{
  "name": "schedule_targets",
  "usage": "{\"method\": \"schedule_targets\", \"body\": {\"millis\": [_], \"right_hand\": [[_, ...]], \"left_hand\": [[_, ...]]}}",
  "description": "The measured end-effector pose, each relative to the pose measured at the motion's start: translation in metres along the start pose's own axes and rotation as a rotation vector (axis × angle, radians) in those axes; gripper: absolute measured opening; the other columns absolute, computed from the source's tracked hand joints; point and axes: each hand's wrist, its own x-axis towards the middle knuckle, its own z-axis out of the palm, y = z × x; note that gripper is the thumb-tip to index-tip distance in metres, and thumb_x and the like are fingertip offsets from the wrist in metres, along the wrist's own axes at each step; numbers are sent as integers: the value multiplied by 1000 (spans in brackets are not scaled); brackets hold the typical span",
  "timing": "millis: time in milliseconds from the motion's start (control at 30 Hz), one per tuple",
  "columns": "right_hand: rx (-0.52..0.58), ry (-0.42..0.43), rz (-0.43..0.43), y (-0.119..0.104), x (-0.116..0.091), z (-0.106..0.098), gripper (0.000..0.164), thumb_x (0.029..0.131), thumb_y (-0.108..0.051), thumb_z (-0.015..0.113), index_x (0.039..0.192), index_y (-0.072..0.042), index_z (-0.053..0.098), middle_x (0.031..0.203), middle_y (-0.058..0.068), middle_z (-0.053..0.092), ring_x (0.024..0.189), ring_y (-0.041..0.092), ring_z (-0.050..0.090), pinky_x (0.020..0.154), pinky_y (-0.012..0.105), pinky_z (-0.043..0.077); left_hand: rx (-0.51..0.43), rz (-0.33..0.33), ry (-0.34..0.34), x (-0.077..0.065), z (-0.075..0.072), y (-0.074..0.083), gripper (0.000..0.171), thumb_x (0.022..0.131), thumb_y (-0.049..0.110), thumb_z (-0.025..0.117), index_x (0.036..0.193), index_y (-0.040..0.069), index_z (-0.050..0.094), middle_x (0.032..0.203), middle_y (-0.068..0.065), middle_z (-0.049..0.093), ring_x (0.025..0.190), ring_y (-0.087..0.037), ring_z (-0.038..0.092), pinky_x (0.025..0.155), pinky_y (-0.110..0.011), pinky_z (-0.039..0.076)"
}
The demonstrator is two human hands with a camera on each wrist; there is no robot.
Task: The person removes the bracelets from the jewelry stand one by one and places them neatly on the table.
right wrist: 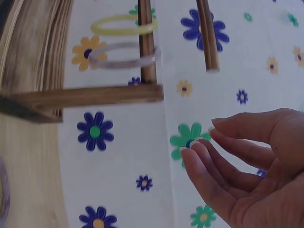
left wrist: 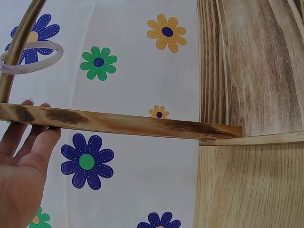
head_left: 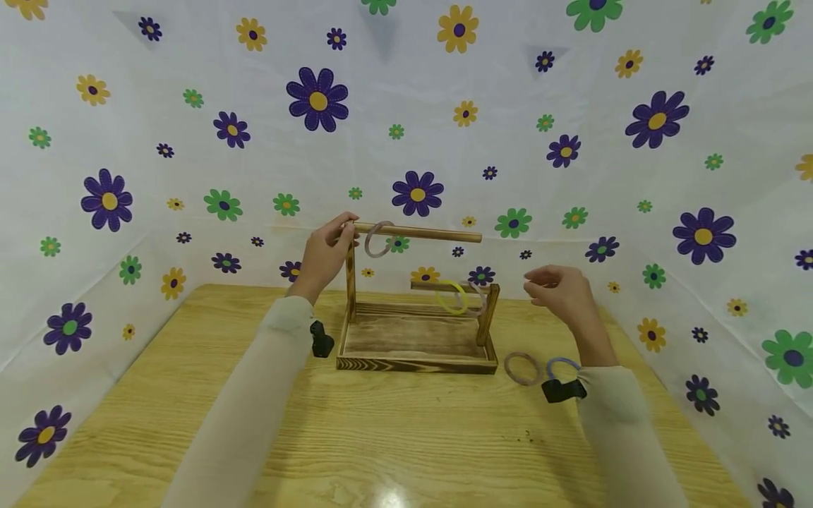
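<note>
My left hand [head_left: 325,255] grips the top of the left post [left wrist: 114,122] of a wooden bangle stand [head_left: 416,365], its fingertips showing past the post in the left wrist view. From that post runs the upper bar [head_left: 438,233], where a pale purple bangle [head_left: 369,243] hangs near the hand. The lower bar [head_left: 424,286] joins the right post [head_left: 488,317] and carries a yellow bangle [right wrist: 116,32] and a pale translucent bangle [right wrist: 114,63]. Right of the stand, my right hand [head_left: 562,293] is raised in the air with bent, relaxed fingers and nothing between them.
A brownish bangle [head_left: 507,368] and a blue bangle [head_left: 562,360] lie on the wooden table [head_left: 381,437] right of the stand's tray base. The black wrist camera partly covers the blue one. A white flowered cloth [head_left: 381,155] surrounds the table at the back and sides.
</note>
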Motion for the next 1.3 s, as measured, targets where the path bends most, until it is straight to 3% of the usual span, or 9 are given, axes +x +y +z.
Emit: {"method": "schedule_targets", "body": {"millis": [100, 367, 700, 1300], "right_hand": [[-16, 3, -43, -15, 4, 9, 32, 101, -16, 65, 124, 5, 70, 119, 30, 71, 96, 38, 75, 76, 29, 64], [-57, -5, -101, -49, 17, 34, 30, 100, -18, 66, 122, 2, 72, 117, 25, 73, 99, 38, 75, 82, 45, 63], [-48, -4, -164, -75, 28, 64, 25, 97, -17, 71, 115, 0, 75, 110, 21, 76, 96, 35, 75, 79, 43, 64], [78, 3, -258, -109, 48, 120, 18, 95, -14, 73, 108, -2, 78, 103, 17, 79, 93, 31, 75, 78, 40, 62]], "left_hand": [[3, 6, 1, 0, 0, -1, 44, 111, 38, 46, 146, 15, 57, 127, -24, 67, 116, -31, 70, 105, -47, 56], [9, 2, 1, 0, -1, 1, 45, 111, 38, 45, 147, 14, 56, 127, -26, 66, 117, -35, 69, 105, -47, 56], [7, -5, -1, 0, 1, 1, 43, 111, 38, 46, 146, 16, 57, 128, -23, 67, 117, -32, 70, 104, -49, 56], [11, -8, 5, 1, 0, 0, 44, 111, 38, 46, 146, 15, 57, 130, -23, 67, 118, -33, 70, 105, -48, 56]]}}
